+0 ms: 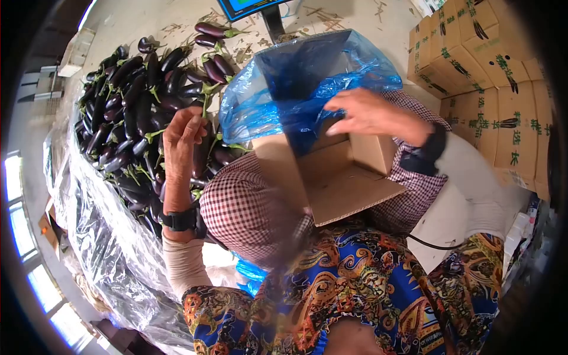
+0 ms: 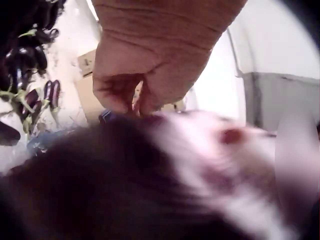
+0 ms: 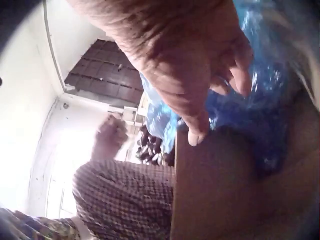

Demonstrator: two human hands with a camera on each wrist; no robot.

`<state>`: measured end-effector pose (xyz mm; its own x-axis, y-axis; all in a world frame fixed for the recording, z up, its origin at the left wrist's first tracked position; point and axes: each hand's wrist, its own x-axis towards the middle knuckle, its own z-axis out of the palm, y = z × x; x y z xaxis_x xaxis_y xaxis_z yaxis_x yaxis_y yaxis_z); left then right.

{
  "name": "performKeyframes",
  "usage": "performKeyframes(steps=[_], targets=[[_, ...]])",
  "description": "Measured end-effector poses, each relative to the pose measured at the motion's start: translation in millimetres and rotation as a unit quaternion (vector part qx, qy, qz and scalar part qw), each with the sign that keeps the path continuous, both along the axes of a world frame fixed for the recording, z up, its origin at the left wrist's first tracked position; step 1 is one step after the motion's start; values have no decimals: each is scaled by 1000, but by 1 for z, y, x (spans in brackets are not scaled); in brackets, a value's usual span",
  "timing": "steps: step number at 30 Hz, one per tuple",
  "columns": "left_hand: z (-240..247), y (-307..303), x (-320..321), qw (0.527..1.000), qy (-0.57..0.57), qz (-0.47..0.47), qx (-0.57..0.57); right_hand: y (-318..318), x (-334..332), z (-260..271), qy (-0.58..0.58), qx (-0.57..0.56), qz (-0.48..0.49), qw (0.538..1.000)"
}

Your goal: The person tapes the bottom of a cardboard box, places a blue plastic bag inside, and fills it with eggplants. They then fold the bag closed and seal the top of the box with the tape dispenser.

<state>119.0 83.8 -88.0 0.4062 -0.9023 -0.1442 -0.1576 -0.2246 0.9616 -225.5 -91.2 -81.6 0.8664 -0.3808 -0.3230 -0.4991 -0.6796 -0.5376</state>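
Observation:
In the head view my left hand (image 1: 184, 142) is raised beside the eggplant pile (image 1: 139, 112), its fingers curled and the thumb against them. Nothing held shows clearly; the left wrist view (image 2: 150, 65) is blurred below the fingertips. My right hand (image 1: 378, 115), fingers loosely bent and apart, is over the blue plastic bag (image 1: 254, 112), which lines and overhangs the far part of an open cardboard box (image 1: 337, 198). In the right wrist view the right thumb (image 3: 197, 135) is close to the box edge (image 3: 187, 190); contact is unclear.
Checked cloth (image 1: 234, 204) flanks the box on both sides. A screen on a post (image 1: 273, 22) stands beyond it. Stacked printed cartons (image 1: 461, 53) rise at the right. Clear plastic sheeting (image 1: 112, 254) hangs at the left below the eggplants.

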Motion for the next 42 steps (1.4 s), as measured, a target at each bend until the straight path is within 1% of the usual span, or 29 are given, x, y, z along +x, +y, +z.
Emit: performKeyframes(steps=[1,2,3,4,5,7,8,9,10,11,13,15,17,19,22,23,25,26,27,29,30,32,33,35,36,38,39,41,42], targets=[[23,-3,-8,999,-13,-30,-1,14,16,-9,59,-7,-15,998],[45,-3,-17,998,-27,-61,3,32,25,-19,45,-63,-46,996],[68,-2,-29,995,-40,-93,8,34,27,-33,42,-63,-44,996],[95,0,-44,991,-37,-123,29,34,29,-50,1,-161,8,987],[108,3,-48,991,-41,-122,29,33,33,-71,-40,-258,59,963],[123,10,-54,969,-51,-240,42,25,27,-89,-200,-301,82,929],[125,13,-59,962,-82,-259,39,20,23,-91,-149,-181,65,970],[123,13,-61,943,-139,-303,-18,17,23,-75,-93,-57,48,993],[123,11,-66,935,-153,-319,-22,16,26,-43,-66,-5,37,997],[124,8,-74,926,-167,-336,-26,13,18,-33,-82,65,-1,994],[119,-1,-84,918,-193,-346,-4,10,10,23,-25,264,-80,961],[111,-11,-99,908,-218,-357,17,11,-3,49,-51,292,-80,952],[97,-19,-114,893,-257,-366,-51,16,-12,73,-82,320,-79,941],[81,-28,-126,877,-285,-374,-98,24,-16,92,-87,328,-117,933],[84,-35,-140,926,-131,-355,7,33,-19,89,-138,353,-86,921],[85,-35,-140,924,-132,-358,6,34,-24,90,-140,351,-89,921],[86,-29,-126,919,-190,-344,-35,39,-39,88,-157,185,22,970],[92,-22,-118,930,-206,-304,-28,40,-47,97,-121,202,18,972],[95,-17,-106,918,-267,-287,-55,36,-59,94,-122,203,19,971],[102,-4,-84,914,-302,-271,-29,24,-86,86,-78,127,-38,988],[107,3,-79,913,-304,-271,-29,21,-95,88,-80,127,-38,988],[115,16,-76,943,-204,-258,51,16,-113,92,-156,114,-176,965],[114,20,-76,943,-204,-257,51,14,-119,86,-156,114,-176,965],[111,26,-76,950,-188,-251,8,9,-128,71,-221,-96,-148,959],[113,25,-75,950,-188,-251,6,9,-131,73,-221,-98,-147,959],[122,22,-71,962,-186,-198,-17,8,-135,79,-110,-41,-174,978],[120,21,-65,962,-187,-197,-18,5,-140,76,-110,-43,-173,978],[112,19,-51,975,-175,-137,-17,-5,-153,69,-168,-51,-244,954],[110,19,-52,973,-197,-122,-19,-10,-157,70,-168,-53,-246,953]])
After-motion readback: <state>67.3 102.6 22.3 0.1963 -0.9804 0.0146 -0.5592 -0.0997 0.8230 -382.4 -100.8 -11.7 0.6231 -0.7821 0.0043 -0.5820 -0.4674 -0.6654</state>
